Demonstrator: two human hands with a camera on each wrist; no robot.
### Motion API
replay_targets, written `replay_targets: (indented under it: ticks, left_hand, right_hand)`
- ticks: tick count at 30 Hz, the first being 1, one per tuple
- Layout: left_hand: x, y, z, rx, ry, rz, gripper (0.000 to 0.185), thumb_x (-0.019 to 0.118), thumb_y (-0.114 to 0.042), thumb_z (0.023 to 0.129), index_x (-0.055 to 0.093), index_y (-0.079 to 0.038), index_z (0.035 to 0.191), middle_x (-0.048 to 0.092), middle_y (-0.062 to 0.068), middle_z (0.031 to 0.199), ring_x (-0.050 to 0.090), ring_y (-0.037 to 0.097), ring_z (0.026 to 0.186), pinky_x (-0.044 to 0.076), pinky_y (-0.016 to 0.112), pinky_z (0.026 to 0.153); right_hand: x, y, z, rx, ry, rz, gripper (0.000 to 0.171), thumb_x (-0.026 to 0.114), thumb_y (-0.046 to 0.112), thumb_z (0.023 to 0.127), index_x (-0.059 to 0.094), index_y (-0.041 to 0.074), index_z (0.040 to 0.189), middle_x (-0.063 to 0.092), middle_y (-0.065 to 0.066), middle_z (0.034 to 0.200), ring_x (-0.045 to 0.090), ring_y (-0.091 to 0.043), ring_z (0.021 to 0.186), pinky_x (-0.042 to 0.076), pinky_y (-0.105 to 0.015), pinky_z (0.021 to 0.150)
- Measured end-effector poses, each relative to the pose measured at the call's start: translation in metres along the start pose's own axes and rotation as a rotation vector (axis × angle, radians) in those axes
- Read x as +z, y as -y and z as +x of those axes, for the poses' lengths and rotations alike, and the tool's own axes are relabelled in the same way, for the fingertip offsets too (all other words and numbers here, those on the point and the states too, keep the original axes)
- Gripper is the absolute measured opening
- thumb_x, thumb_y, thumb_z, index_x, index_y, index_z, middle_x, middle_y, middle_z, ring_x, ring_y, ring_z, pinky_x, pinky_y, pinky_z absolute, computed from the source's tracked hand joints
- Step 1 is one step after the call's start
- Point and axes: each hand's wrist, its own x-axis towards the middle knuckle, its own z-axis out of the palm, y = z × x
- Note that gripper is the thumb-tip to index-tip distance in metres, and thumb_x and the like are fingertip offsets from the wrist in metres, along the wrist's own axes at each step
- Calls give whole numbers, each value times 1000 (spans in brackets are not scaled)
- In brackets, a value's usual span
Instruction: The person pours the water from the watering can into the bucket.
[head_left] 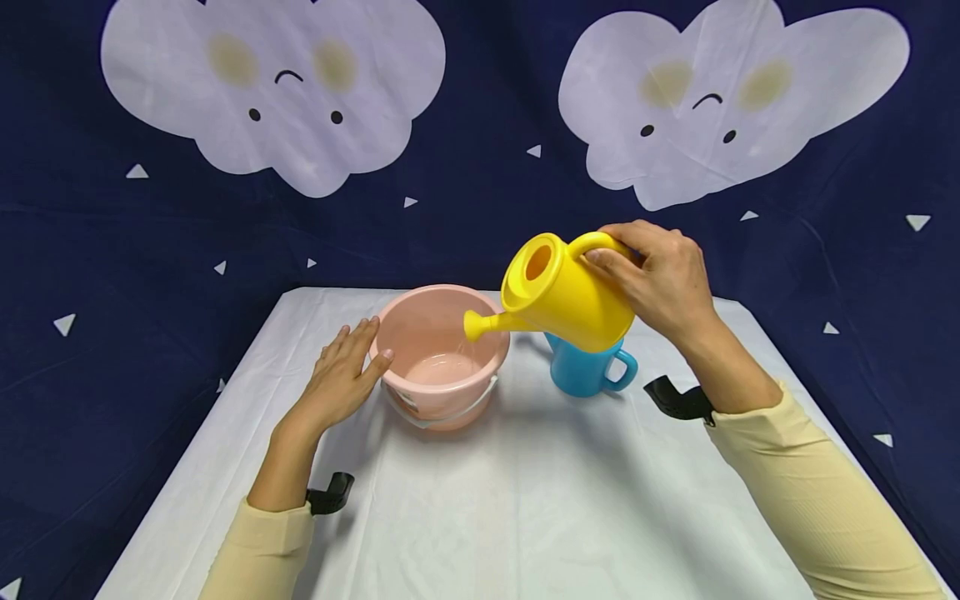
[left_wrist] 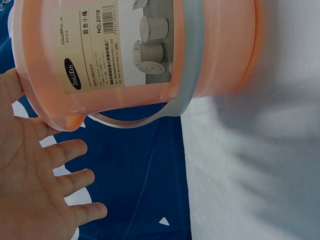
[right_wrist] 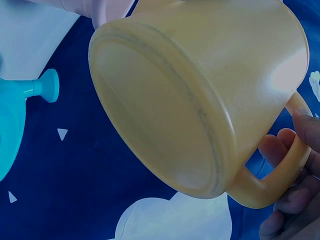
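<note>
My right hand (head_left: 660,275) grips the handle of a yellow watering can (head_left: 577,300), tilted with its spout pointing left over a pink bucket (head_left: 442,400). Thin streams of water fall from the spout's head into the bucket, where a shallow pool shows at the bottom. In the right wrist view the base of the watering can (right_wrist: 160,110) faces the camera, fingers curled through its handle. My left hand (head_left: 341,375) rests against the bucket's left rim with fingers extended. The left wrist view shows the bucket's printed label (left_wrist: 90,47) and the straight fingers (left_wrist: 70,152) by the rim.
A blue watering can (head_left: 581,371) stands on the table behind and below the yellow one, its handle to the right. The bucket's pale handle (head_left: 442,421) hangs down its front. A white cloth (head_left: 480,508) covers the table, and a dark blue cloud-print backdrop (head_left: 495,200) surrounds it.
</note>
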Motion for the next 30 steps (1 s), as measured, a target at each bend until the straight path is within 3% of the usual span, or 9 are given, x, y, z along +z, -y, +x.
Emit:
replay_targets:
  ticks: [22,30]
  left_hand:
    - [0,1,0,-2,2,1,69,30,-56,98,11,-19,153,12,15,159,1,40,147,2,67,112]
    - [0,0,0,-4,0,2,70,30,-57,98,11,-19,153,12,14,159,1,40,147,2,67,112]
  right_hand:
    - [0,0,0,7,9,1,30,68,30,86,72,6,104,73,-12,96,62,-24,73,39,-27,66]
    - [-1,1,1,5,12,-3,31,68,31,86,72,6,104,73,-11,95,61,-23,72,40,-20,63]
